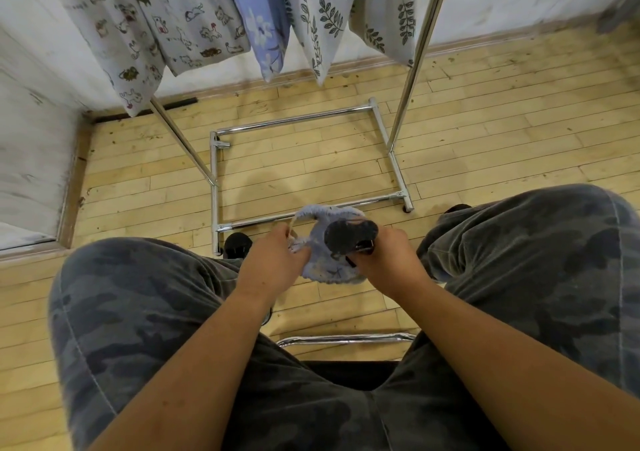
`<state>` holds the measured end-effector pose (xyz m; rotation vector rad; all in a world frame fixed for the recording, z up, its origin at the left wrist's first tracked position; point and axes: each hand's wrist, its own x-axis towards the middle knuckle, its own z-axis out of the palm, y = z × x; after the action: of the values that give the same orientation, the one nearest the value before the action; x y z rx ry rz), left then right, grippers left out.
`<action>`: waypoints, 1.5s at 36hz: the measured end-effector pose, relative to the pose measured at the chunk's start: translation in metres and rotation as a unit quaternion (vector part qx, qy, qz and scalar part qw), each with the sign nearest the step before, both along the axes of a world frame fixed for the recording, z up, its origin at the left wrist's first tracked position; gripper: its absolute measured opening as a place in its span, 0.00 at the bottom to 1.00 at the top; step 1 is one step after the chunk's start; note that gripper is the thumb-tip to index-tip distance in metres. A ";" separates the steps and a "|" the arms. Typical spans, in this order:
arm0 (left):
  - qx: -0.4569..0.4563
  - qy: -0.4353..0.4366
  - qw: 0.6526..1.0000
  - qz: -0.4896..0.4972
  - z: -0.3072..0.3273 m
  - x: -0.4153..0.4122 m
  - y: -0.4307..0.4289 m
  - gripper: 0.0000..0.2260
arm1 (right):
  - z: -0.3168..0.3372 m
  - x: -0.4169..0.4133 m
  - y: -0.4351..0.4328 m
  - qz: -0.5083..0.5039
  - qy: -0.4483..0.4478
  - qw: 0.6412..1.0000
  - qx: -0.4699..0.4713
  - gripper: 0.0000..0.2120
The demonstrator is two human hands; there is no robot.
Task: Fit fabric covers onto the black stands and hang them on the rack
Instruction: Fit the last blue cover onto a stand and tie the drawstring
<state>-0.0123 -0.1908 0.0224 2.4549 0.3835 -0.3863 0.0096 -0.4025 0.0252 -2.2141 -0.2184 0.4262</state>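
Pale blue fabric cover [317,242] sits bunched in the lower centre of the frame, between your two knees, wrapped partly round one black stand [349,235] whose rounded end shows bare. Your left hand [277,260] pinches the cover's gathered edge with curled fingers. Your right hand [384,260] grips the stand, fingers closed round it. Across the top of the frame, five printed covers [194,24] hang from one chrome rack [412,69]: two with cats, one blue floral, two with leaves.
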 end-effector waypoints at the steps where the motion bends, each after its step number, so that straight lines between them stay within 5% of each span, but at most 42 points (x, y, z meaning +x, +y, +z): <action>1: -0.004 -0.006 1.000 0.007 0.002 -0.001 0.000 0.15 | 0.000 -0.001 0.000 0.022 -0.012 1.000 -0.010 0.11; 5: -0.039 -0.010 0.999 0.005 0.006 -0.002 0.001 0.34 | -0.001 -0.004 0.002 0.076 -0.035 0.996 -0.030 0.15; 9: -0.011 -0.032 0.999 -0.042 0.003 0.000 0.000 0.39 | 0.004 -0.003 0.005 0.139 -0.055 0.987 -0.067 0.15; 19: -0.068 -0.045 0.996 0.032 -0.002 0.002 0.002 0.33 | 0.009 -0.014 0.010 0.242 -0.057 0.967 -0.050 0.16; 28: -0.158 -0.080 0.981 0.076 0.005 0.004 0.002 0.08 | 0.006 -0.015 0.013 0.240 -0.074 0.967 -0.040 0.16; 34: -0.161 -0.039 0.982 0.093 0.008 0.003 -0.003 0.11 | 0.006 -0.015 0.012 0.240 -0.067 0.967 -0.046 0.17; 40: -0.107 -0.032 0.993 -0.020 0.008 0.001 -0.007 0.19 | -0.001 -0.010 0.011 0.218 -0.066 0.972 -0.055 0.16; 54: -0.123 -0.027 0.992 0.027 0.009 0.004 -0.006 0.04 | -0.010 -0.007 0.008 0.160 -0.042 0.985 -0.057 0.14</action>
<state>-0.0084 -0.1968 0.0316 2.2055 0.3559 -0.3237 0.0027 -0.3948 0.0152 -2.3179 -0.6137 0.5301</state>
